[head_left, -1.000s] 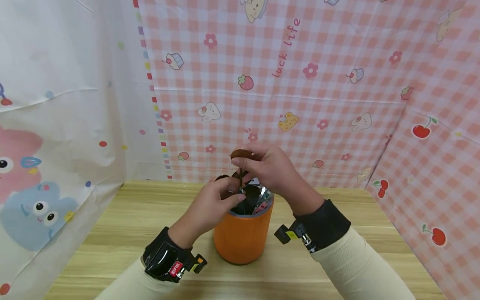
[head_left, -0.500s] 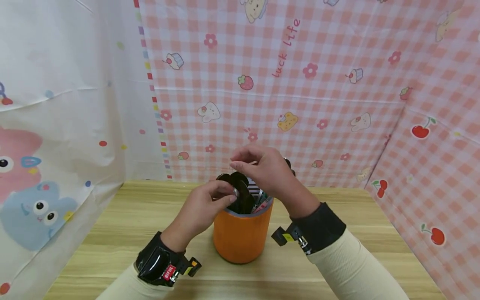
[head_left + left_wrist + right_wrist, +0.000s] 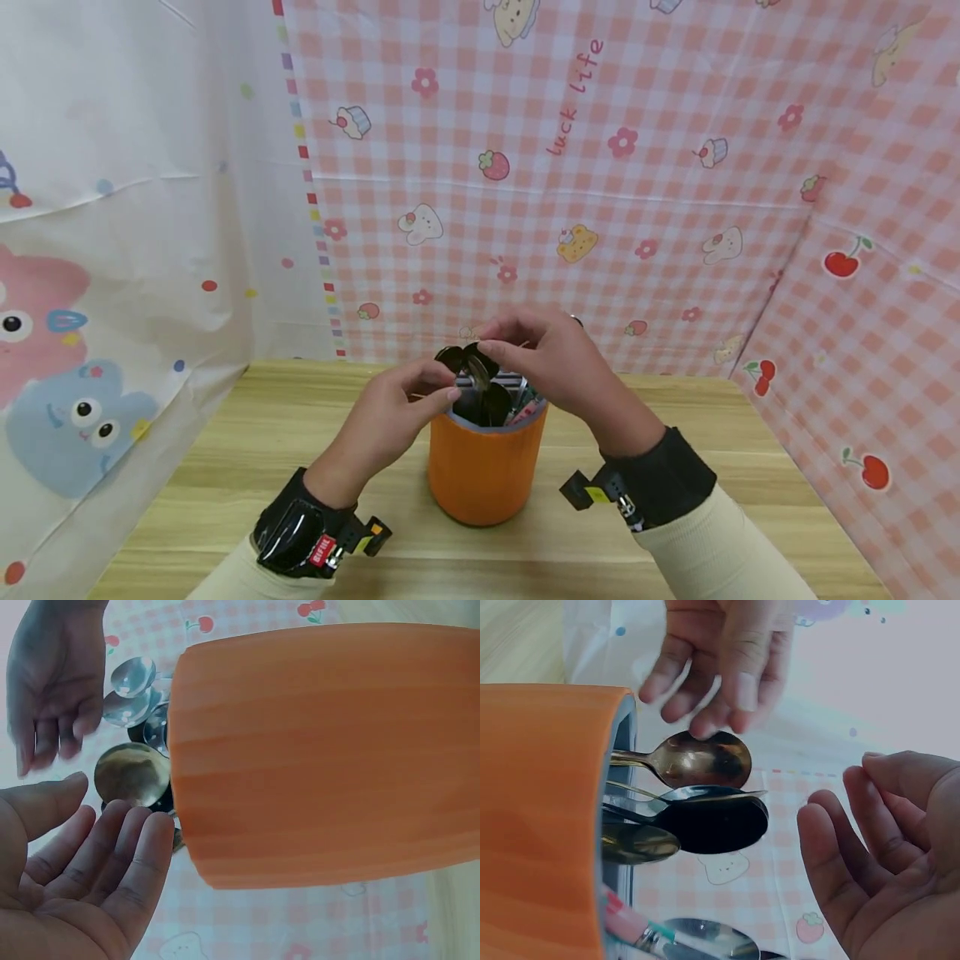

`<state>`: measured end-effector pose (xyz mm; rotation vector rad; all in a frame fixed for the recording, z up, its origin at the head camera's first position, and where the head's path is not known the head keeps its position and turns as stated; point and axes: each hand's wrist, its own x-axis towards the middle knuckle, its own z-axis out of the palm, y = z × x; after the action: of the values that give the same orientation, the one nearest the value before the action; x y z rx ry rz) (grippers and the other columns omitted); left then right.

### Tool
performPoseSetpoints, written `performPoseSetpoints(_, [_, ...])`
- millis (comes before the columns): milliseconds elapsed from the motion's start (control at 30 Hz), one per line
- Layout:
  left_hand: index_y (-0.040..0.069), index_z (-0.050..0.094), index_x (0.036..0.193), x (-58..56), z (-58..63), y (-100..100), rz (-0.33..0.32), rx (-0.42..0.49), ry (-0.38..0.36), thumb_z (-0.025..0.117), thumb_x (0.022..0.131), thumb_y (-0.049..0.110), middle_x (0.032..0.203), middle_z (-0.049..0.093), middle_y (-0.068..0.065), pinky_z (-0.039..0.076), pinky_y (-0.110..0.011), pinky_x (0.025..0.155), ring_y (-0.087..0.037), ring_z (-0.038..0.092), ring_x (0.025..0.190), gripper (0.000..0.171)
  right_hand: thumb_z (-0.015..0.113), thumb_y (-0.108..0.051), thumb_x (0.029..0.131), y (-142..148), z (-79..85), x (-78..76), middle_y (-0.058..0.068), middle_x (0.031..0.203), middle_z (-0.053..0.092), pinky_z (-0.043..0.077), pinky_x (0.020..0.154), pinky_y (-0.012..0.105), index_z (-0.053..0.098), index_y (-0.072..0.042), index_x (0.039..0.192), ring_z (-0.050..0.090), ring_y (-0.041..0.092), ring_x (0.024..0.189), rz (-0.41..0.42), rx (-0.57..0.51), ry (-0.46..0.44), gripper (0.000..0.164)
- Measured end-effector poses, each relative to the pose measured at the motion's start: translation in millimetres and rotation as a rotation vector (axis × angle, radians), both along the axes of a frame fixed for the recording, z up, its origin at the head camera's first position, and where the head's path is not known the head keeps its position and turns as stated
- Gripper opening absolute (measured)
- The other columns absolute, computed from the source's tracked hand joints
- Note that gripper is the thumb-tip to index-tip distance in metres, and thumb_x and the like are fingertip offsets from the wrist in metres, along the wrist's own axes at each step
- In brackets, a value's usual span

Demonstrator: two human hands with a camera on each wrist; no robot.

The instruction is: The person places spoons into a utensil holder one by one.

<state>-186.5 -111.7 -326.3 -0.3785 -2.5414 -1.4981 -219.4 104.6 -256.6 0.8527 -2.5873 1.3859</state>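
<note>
An orange round holder (image 3: 483, 479) with a grey rim stands on the table, spoon bowls sticking up out of it. In the right wrist view, a gold spoon (image 3: 703, 761) and a dark spoon (image 3: 716, 825) lean out of its mouth. My left hand (image 3: 382, 425) is at the holder's left, its fingers loosely bent and holding nothing; in the left wrist view they come close to a gold spoon bowl (image 3: 133, 775), and contact is unclear. Above the right side of the rim, my right hand (image 3: 551, 362) has relaxed fingers with nothing between them.
A utensil with a pink and green handle (image 3: 626, 919) sits in the holder beside another spoon (image 3: 712, 937). Wooden table (image 3: 300, 458) surrounds the holder. Pink checked cloth (image 3: 660, 192) hangs behind and at the right; white printed cloth (image 3: 150, 275) hangs at the left.
One second ago both hands held an upright spoon over the holder. They have let go of it and moved apart, left hand to the left, right hand slightly right and down.
</note>
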Motion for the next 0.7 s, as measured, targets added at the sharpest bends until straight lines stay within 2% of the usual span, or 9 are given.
performPoseSetpoints(100, [0.013, 0.072, 0.107, 1.2, -6.4, -3, 0.002, 0.008, -0.017, 0.073, 0.096, 0.023, 0.102, 0.073, 0.003, 0.054, -0.041, 0.088, -0.017, 0.067, 0.097, 0.015, 0.072, -0.024, 0.096, 11, -8.8, 6.4, 0.003, 0.098, 0.073, 0.058, 0.076, 0.036, 0.075, -0.016, 0.104, 0.069, 0.019, 0.085, 0.002, 0.002, -0.034, 0.011])
performPoseSetpoints(200, [0.012, 0.071, 0.111, 2.2, -15.0, -6, 0.009, 0.038, -0.036, 0.073, 0.095, 0.021, 0.104, 0.072, 0.002, 0.054, -0.041, 0.090, -0.016, 0.067, 0.098, 0.019, 0.072, -0.023, 0.096, 19, -22.4, 11.7, 0.004, 0.095, 0.071, 0.058, 0.075, 0.039, 0.074, -0.014, 0.105, 0.069, 0.025, 0.083, 0.048, -0.001, -0.066, 0.013])
performPoseSetpoints(300, [0.012, 0.068, 0.120, 3.5, -23.7, -10, 0.016, 0.090, -0.051, 0.074, 0.094, 0.020, 0.110, 0.071, -0.001, 0.054, -0.040, 0.092, -0.018, 0.067, 0.102, 0.027, 0.071, -0.023, 0.097, 24, -37.5, 16.6, 0.004, 0.091, 0.070, 0.058, 0.073, 0.038, 0.074, -0.014, 0.105, 0.068, 0.026, 0.081, 0.094, 0.010, -0.092, 0.013])
performPoseSetpoints(400, [0.014, 0.065, 0.128, 5.6, -32.5, -13, 0.027, 0.152, -0.087, 0.075, 0.094, 0.019, 0.121, 0.067, -0.005, 0.055, -0.039, 0.092, -0.021, 0.067, 0.107, 0.036, 0.071, -0.026, 0.097, 27, -52.8, 21.5, 0.003, 0.087, 0.069, 0.055, 0.070, 0.034, 0.074, -0.016, 0.103, 0.065, 0.022, 0.079, 0.101, 0.033, -0.132, 0.012])
performPoseSetpoints(567, [0.018, 0.060, 0.136, 7.7, -49.0, -19, 0.074, 0.201, -0.173, 0.077, 0.092, 0.021, 0.137, 0.060, -0.008, 0.055, -0.042, 0.093, -0.028, 0.065, 0.118, 0.048, 0.072, -0.030, 0.096, 39, -79.1, 26.0, 0.001, 0.088, 0.068, 0.054, 0.070, 0.033, 0.074, -0.019, 0.098, 0.063, 0.019, 0.078, 0.060, 0.041, -0.219, 0.012])
performPoseSetpoints(700, [0.017, 0.053, 0.145, 3.1, -67.1, -24, 0.056, 0.177, -0.227, 0.079, 0.090, 0.022, 0.148, 0.054, -0.005, 0.051, -0.046, 0.101, -0.031, 0.054, 0.133, 0.062, 0.076, -0.030, 0.092, 50, -102.1, 25.0, 0.002, 0.085, 0.065, 0.052, 0.064, 0.032, 0.068, -0.013, 0.094, 0.062, 0.020, 0.076, -0.055, 0.015, -0.265, 0.019])
